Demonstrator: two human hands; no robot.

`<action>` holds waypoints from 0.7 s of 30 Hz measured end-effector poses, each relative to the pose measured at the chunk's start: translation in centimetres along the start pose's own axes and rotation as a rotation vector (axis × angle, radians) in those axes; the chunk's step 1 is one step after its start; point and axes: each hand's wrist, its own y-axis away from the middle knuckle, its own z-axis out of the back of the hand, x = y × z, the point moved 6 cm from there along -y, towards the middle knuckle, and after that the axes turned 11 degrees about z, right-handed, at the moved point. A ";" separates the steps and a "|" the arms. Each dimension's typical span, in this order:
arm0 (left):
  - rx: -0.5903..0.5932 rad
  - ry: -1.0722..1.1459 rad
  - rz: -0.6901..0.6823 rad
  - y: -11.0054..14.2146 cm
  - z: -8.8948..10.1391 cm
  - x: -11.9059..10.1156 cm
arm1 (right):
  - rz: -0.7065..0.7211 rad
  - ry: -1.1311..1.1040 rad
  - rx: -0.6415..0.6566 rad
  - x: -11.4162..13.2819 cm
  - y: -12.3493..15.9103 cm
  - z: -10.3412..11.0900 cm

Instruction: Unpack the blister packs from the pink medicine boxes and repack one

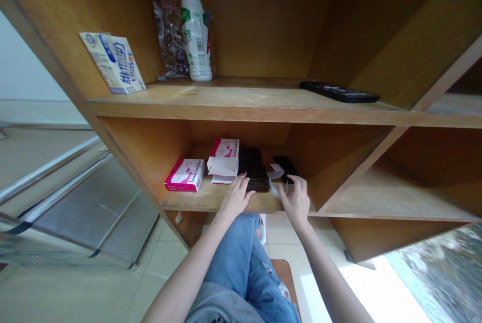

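My left hand [236, 197] rests at the near end of a row of thin, dark, glossy pieces [253, 167] on the lower shelf. Its fingertips touch the front pieces, thumb apart from the fingers. Just left of them stands a pink and white carton [226, 154], its white flap open toward me. My right hand [296, 200] is at the shelf's front edge, fingers bent and thumb apart. A translucent, curled strip [271, 187] lies by its thumb. Behind the fingers sits a flat black object [285, 165], partly hidden.
Another pink and white box [184, 175] lies at left. On the upper shelf [241, 97] are a folded Vitasoy carton [115, 64], a green-capped white bottle [196, 36], a clear plastic bag [171, 41] and a black phone-like device [339, 93]. A metal-framed rack [75, 207] stands left.
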 end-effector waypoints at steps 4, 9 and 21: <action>-0.035 0.048 -0.019 0.0 0.6 -0.5 | 0.120 -0.186 -0.066 2.4 0.4 -0.2; -0.208 0.179 -0.031 1.6 4.6 -0.6 | 0.218 -0.424 0.021 6.7 1.6 -1.9; -0.305 -0.390 0.334 3.8 15.3 10.6 | -0.142 -1.124 0.513 16.5 3.7 -12.5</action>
